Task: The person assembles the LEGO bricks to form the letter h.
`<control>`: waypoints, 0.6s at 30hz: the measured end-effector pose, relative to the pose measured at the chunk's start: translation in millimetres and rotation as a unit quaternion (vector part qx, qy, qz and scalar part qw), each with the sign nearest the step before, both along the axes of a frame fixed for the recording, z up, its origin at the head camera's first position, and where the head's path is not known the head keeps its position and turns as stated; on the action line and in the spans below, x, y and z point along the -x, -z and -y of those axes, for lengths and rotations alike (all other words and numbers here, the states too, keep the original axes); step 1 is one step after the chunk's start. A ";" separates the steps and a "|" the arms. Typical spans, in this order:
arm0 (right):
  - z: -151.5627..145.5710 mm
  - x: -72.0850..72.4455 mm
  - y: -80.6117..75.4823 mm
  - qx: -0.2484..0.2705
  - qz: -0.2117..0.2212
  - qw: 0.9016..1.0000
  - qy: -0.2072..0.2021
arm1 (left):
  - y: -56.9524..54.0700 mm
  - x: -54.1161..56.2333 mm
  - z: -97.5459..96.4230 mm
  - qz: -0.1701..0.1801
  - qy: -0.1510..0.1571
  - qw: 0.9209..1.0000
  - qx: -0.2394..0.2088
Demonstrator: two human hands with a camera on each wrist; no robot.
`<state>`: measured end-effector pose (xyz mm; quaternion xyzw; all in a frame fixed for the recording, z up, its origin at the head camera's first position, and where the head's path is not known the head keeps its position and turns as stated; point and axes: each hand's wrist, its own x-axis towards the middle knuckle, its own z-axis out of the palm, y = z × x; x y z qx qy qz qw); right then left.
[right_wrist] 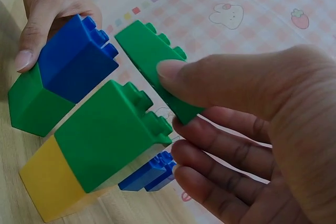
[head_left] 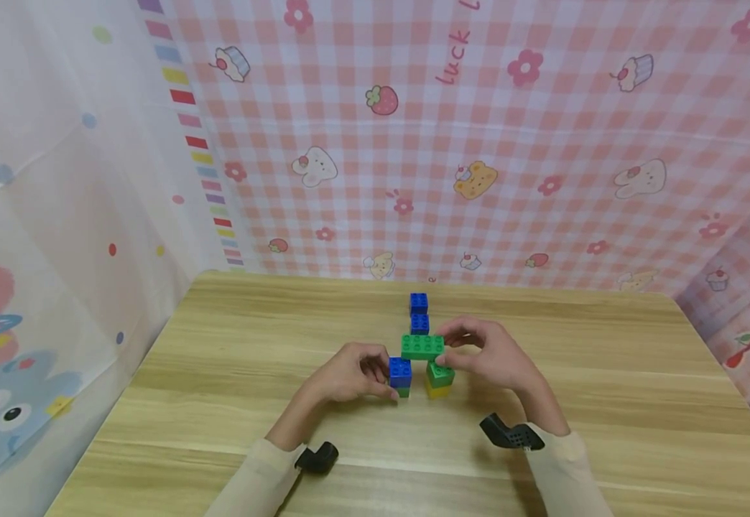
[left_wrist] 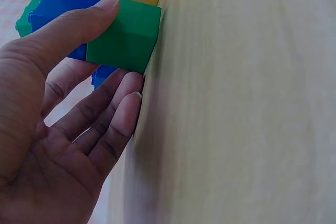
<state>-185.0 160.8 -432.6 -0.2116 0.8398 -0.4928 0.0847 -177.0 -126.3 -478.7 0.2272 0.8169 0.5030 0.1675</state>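
Note:
My right hand pinches a long green building brick between thumb and fingers, and in the right wrist view it hangs tilted above the stacks. My left hand holds a short stack, a blue brick on top of a green brick, with the thumb on its near side and the fingers behind. Just right of that stack stands a second one, a green brick on a yellow brick, with a gap between the two.
Behind the stacks, two blue bricks stand in a line on the wooden table. A pink checked cloth hangs at the table's far edge. Black wrist mounts sit on both sleeves.

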 end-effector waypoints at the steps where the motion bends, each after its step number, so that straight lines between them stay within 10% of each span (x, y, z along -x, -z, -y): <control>1: -0.2 -0.2 -0.3 0.001 -0.003 1.000 -0.006 | 0.3 -0.2 -0.4 0.000 0.000 1.000 -0.001; 18: -1.9 -1.0 -2.6 -0.001 -0.006 0.998 -0.061 | 1.5 -0.8 -1.7 -0.021 0.004 1.000 0.019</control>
